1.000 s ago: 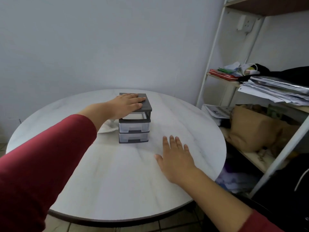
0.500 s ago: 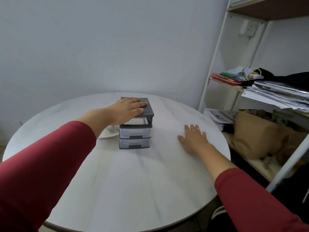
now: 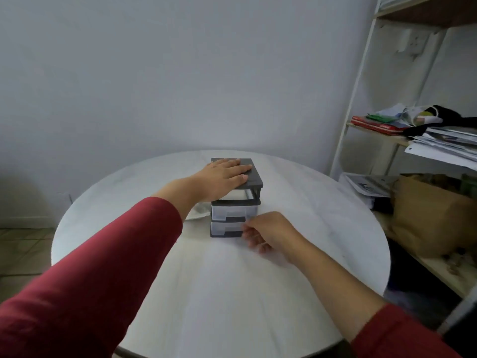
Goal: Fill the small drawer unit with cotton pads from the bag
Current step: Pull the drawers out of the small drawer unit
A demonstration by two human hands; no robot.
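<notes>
A small grey drawer unit (image 3: 254,180) with clear drawers stands at the middle of the round white table (image 3: 232,293). My left hand (image 3: 223,177) lies flat on its top with straight fingers. My right hand (image 3: 268,232) is at the front right corner of the lowest drawer (image 3: 225,229), fingers curled toward it. The hand is blurred, and I cannot tell whether the fingertips hold the drawer. A white bag (image 3: 197,214) lies on the table just left of the unit, mostly hidden behind my left forearm.
A white metal shelf rack (image 3: 361,81) stands to the right of the table, with papers (image 3: 449,146), books and a brown paper bag (image 3: 428,215) on it. A plain wall is close behind the table.
My right hand left the table's right side and swung in to the front of the lowest drawer, its fingers now curled. My left hand stays flat on the unit's top.
</notes>
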